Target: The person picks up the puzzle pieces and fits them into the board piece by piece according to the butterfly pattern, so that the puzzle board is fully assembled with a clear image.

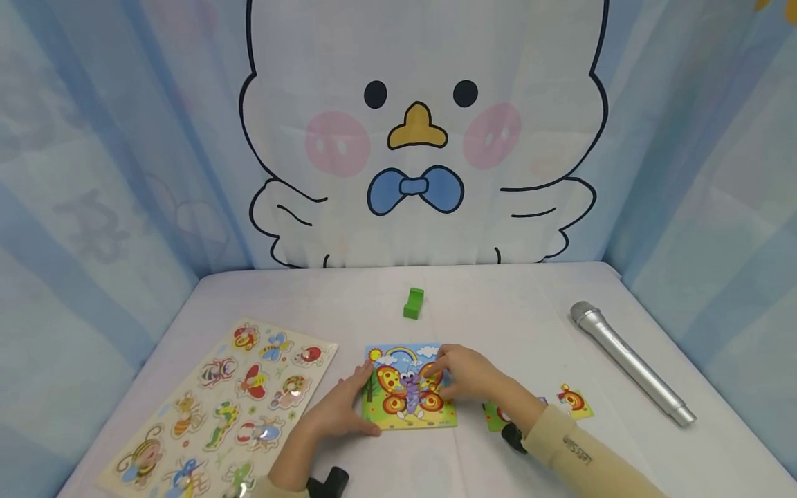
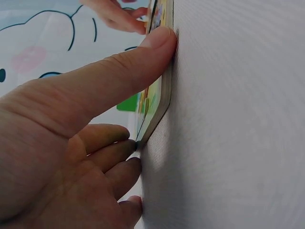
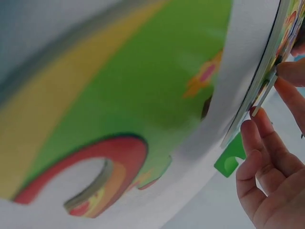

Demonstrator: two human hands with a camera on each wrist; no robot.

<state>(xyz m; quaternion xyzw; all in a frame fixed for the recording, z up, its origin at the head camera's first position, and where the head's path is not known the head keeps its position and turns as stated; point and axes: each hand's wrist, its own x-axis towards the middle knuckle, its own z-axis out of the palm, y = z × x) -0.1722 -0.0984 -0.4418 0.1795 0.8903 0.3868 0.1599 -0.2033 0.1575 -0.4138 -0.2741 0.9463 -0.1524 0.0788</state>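
My butterfly puzzle (image 1: 405, 420) lies flat on the table (image 1: 510, 311), between my hands. My right hand (image 1: 470, 373) pinches a thin puzzle piece (image 3: 264, 98), tipped up over the butterfly's wing on the right. My left hand (image 1: 339, 408) is loose, with its thumb against the near edge. If I push while the piece is tipped, I think it could jam or bend. If my left thumb slips, the puzzle could slide on the cloth. My right sleeve (image 1: 579, 449) could bump the snail piece (image 1: 574, 401). The table has a white cloth. A bug board (image 1: 328, 347) sits left, a green block (image 1: 414, 304) behind, a silver microphone (image 1: 631, 363) right. Blue curtains (image 1: 93, 173) hang around, and a big cartoon bird (image 1: 423, 232) faces me.
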